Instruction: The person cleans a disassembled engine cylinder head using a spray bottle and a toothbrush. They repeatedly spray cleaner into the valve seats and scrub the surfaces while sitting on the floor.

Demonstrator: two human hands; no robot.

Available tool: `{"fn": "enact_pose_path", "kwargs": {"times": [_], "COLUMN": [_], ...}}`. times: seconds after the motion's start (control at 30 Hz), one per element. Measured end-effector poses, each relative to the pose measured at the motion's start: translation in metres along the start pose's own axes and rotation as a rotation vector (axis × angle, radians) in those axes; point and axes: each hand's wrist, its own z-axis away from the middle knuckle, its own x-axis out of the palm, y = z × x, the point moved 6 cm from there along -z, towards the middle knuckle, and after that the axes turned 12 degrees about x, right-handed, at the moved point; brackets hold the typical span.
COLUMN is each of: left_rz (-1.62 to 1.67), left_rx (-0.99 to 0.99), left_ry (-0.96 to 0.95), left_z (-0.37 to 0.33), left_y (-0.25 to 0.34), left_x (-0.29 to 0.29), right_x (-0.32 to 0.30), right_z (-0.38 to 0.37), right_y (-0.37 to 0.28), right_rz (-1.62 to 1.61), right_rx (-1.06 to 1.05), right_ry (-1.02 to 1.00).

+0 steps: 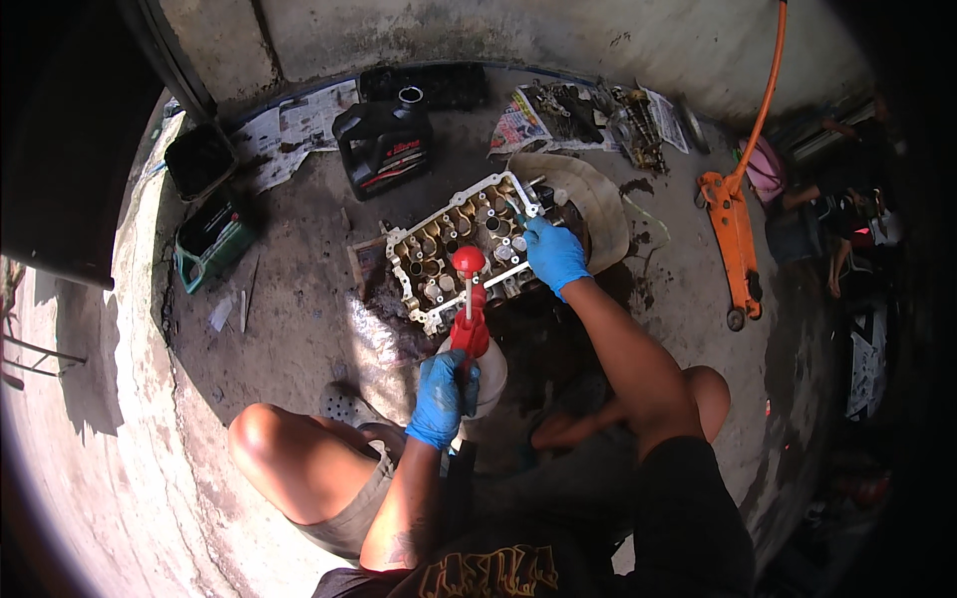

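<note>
A metal engine cylinder head [411, 239] with round bores lies in front of me, its inner side upward. My left hand [439, 404], in a blue glove, is closed around the red handle of a pump sprayer [469, 329]. The sprayer has a round red knob on a pale rod and a whitish bottle below, and it stands at the near edge of the cylinder head. My right hand [555, 251], also gloved in blue, is closed at the far right end of the head. From its fingers sticks a thin teal-coloured tool [516, 211]; its kind is unclear.
A black oil jug [384, 149] stands behind the head. At left are a green cut-open container [211, 237] and a black one [199, 159]. Engine parts [638, 130] lie on newspaper at the back. An orange floor jack [733, 234] stands right; another person [847, 214] sits beyond it.
</note>
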Motion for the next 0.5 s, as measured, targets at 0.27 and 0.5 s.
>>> {"fn": "enact_pose_path", "kwargs": {"times": [0.27,0.5], "left_rz": [-0.085,-0.061], "left_rx": [0.172,0.143], "left_ry": [-0.129,-0.115], "left_z": [-0.002,0.002], "left_y": [0.013,0.016], "left_x": [0.005,0.013], "right_x": [-0.036,-0.038], "right_z": [-0.005,-0.022], "right_y": [0.001,-0.003], "right_rz": [0.163,0.122], "right_rx": [-0.211,-0.221], "right_ry": [-0.03,-0.067]}}
